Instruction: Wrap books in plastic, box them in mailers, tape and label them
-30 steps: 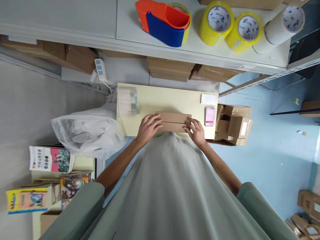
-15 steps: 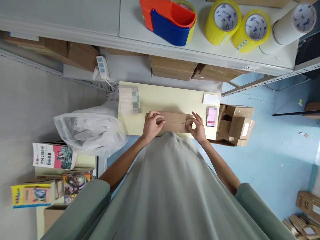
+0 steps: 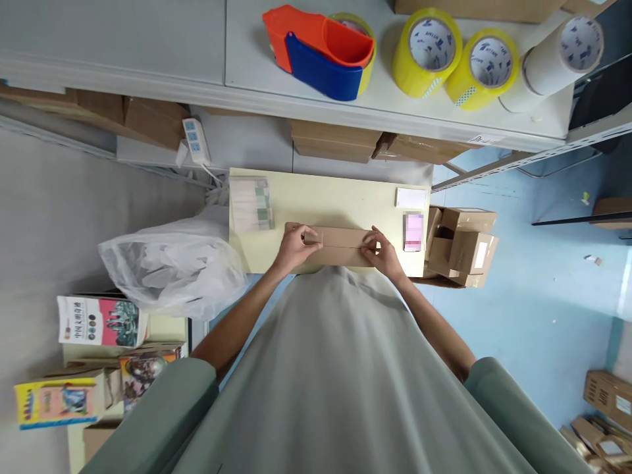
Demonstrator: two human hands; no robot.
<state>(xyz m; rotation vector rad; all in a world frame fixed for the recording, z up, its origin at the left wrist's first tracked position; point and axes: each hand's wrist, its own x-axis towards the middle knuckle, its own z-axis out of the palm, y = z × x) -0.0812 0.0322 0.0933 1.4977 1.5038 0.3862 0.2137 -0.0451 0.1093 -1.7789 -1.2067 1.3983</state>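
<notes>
A long, narrow brown cardboard box (image 3: 342,247) lies at the near edge of the cream table, a seam running along the middle of its upper face. At its left end is my left hand (image 3: 293,247), thumb and fingers closed on the cardboard by the seam. My right hand (image 3: 383,253) grips the other end, with its thumb and index finger bent close together at the seam. Part of the box's underside is hidden by my grey-green shirt.
A phone (image 3: 413,232) and a white slip (image 3: 411,197) lie on the table's right; printed sheets (image 3: 251,204) on its left. Above, a shelf carries a tape dispenser (image 3: 320,56) and yellow tape rolls (image 3: 429,49). A plastic bag (image 3: 175,263), books (image 3: 101,320) and cartons (image 3: 469,247) flank the table.
The whole view has shifted slightly. My right fingers have drawn in closer to the seam, and the left fingertips lie flatter along the box. Both hands stay at its ends.
</notes>
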